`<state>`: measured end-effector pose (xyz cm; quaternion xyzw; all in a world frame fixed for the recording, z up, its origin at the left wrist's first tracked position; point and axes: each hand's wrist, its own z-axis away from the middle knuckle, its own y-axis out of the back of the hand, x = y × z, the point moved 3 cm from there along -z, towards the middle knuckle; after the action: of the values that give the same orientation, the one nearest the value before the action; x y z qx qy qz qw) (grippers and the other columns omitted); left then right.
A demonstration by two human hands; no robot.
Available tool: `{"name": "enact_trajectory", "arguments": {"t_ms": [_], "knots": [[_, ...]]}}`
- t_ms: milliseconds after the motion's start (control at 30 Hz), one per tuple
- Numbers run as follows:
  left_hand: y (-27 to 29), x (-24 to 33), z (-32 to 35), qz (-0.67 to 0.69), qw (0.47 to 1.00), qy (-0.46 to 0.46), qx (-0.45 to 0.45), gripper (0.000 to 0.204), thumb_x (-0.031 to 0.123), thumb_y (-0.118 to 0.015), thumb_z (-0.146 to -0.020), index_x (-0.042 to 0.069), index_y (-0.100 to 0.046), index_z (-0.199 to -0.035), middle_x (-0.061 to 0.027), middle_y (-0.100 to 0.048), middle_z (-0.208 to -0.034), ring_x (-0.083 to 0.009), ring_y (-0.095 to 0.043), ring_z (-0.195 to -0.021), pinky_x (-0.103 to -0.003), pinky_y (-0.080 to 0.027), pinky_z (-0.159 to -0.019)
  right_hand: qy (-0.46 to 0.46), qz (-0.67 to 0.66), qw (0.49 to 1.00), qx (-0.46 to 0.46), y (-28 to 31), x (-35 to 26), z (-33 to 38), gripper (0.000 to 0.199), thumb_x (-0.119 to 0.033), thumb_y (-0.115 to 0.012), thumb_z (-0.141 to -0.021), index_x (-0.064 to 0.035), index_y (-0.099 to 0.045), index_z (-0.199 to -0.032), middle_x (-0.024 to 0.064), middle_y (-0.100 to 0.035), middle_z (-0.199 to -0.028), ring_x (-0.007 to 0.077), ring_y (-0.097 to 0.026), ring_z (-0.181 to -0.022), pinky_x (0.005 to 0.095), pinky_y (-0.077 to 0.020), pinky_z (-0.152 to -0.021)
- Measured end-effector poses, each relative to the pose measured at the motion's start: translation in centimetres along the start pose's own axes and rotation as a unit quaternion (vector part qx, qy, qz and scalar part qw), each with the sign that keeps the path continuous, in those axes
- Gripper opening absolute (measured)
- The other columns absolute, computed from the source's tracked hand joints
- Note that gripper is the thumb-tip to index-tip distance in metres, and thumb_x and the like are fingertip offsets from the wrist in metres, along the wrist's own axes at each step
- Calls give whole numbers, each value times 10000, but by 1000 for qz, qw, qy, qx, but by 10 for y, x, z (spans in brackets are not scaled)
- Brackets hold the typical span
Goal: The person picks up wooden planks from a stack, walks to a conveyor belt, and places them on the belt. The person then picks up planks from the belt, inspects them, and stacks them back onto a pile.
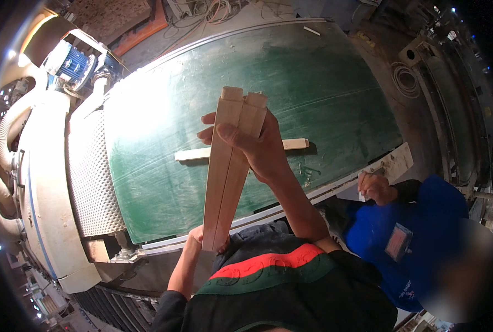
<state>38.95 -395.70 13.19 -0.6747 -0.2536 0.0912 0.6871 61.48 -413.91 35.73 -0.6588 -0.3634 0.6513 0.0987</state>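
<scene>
Two pale wooden bars (222, 160) with stepped, narrowed ends are held side by side above the green belt. Near their far ends my right hand (263, 146) is closed around both, its thumb lying across the top faces. My left hand (196, 235) grips the near ends close to my body, with part of its fingers hidden behind the wood. A third wooden bar (296, 144) lies crosswise on the belt beneath; its middle is covered by the held bars and my right hand.
The green conveyor belt (335, 88) has a small wood strip (311, 31) at its far edge. A machine with a textured panel (94, 171) and blue motor (75, 62) stands left. At the right, a co-worker in blue (423, 221) has a hand (376, 187) near the belt's edge.
</scene>
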Motion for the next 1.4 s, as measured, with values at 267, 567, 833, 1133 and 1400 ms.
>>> {"name": "enact_trajectory", "arguments": {"t_ms": [267, 567, 833, 1133, 1400], "knots": [[19, -1, 14, -2, 1000, 11, 21, 878, 440, -850, -587, -106, -476, -1164, -243, -602, -958, -344, -623, -851, -427, -526, -710, 10, 13, 1000, 16, 3, -3, -2, 341, -62, -602, -867, -27, -425, -1157, 168, -632, -1014, 243, -669, -874, 371, -571, -794], [19, 8, 14, -25, 989, 57, 136, 931, 496, -839, -576, -104, -466, -1181, -259, -594, -978, -354, -625, -838, -444, -523, -689, 28, 42, 997, 63, 16, -2, -7, 356, -94, -652, -821, 13, -496, -1123, 190, -641, -1015, 263, -680, -827, 374, -579, -711], [-57, 81, -3, -539, 700, -32, 468, 424, 293, -800, -670, -24, -662, -916, -19, -626, -712, -67, -511, -669, -262, -447, -596, -14, 142, 955, 262, 86, 50, 4, 580, -388, -675, -810, 42, -437, -1118, 162, -531, -988, 280, -606, -882, 475, -550, -796], [-31, 82, 4, -791, 260, -179, 524, 697, 301, -863, -510, 74, -579, -1105, -81, -602, -1042, -262, -548, -987, -401, -372, -922, -187, 99, 910, 356, 194, 100, 94, 475, -274, -653, -859, -41, -461, -1226, 103, -550, -1135, 235, -578, -1009, 360, -528, -793], [-22, 78, 45, -748, 311, -183, 557, 854, 349, -881, -458, 131, -550, -1215, -104, -517, -1222, -305, -437, -1161, -440, -352, -1006, -256, 79, 890, 370, 214, 117, 152, 351, -257, -656, -858, -36, -525, -1097, 101, -596, -1033, 234, -621, -932, 397, -590, -731]]}}
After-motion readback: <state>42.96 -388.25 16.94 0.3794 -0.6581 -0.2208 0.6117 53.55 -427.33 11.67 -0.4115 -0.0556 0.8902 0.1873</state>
